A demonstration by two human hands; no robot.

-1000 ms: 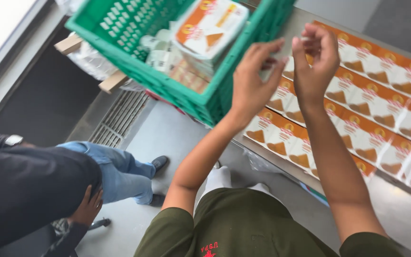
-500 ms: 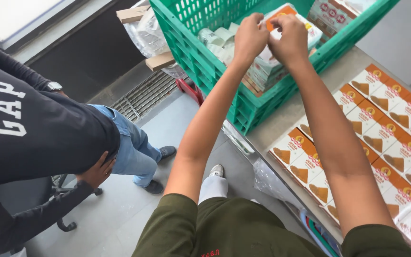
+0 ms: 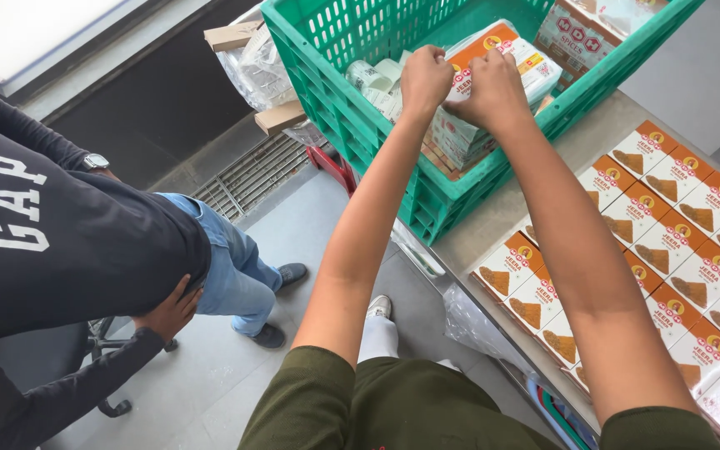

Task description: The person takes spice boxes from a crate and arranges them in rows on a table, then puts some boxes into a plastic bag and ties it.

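1. Head view, landmark: green crate [image 3: 360, 125], a lattice-walled plastic bin standing on the grey table [image 3: 493, 225].
2. Wrapped bundle [image 3: 493, 83], orange-and-white cartons in clear film: inside the crate, toward its near wall, on top of further packs. Its long axis appears to run from the near wall up toward the crate's far right corner, printed face upward.
3. Left hand [image 3: 425, 79]: above the crate's middle, fingers curled and pressed together, pinching the film at the bundle's upper edge.
4. Right hand [image 3: 489, 87]: just beside the left, knuckles touching or nearly so, likewise closed on the film.
5. Step, as judged: gripping or tearing the wrap. The next move calls for both pinches holding firm while pulling apart.
6. Carton rows [image 3: 668, 250]: flat on the table, right of the crate.
7. Another person's dark sleeve [image 3: 52, 242]: well left of the crate.
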